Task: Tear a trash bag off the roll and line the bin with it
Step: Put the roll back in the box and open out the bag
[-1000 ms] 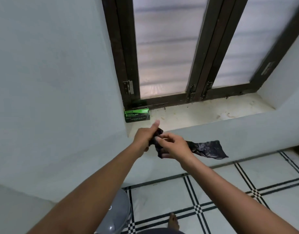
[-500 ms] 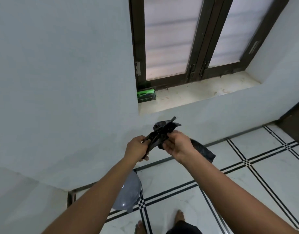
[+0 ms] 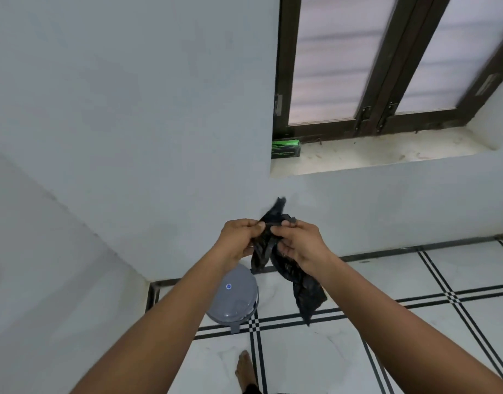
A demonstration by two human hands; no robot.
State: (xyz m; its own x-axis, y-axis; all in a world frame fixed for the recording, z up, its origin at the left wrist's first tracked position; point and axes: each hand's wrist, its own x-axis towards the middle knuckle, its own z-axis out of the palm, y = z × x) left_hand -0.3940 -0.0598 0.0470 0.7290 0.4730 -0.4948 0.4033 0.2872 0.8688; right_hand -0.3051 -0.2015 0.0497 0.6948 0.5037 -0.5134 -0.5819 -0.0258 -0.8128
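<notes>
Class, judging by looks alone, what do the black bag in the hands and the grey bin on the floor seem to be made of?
Trash bag: thin black plastic film, slightly glossy; it crumples and hangs limp. Bin: probably moulded grey plastic, smooth with a soft sheen.

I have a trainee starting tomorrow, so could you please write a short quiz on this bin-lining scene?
1. True or false: the black trash bag is held by both hands.
2. Where is the green box? A) floor B) window sill C) in the bin
3. What is the state of the grey bin's lid?

Key: 1. True: left hand and right hand pinch it. 2. B. 3. Closed.
</notes>
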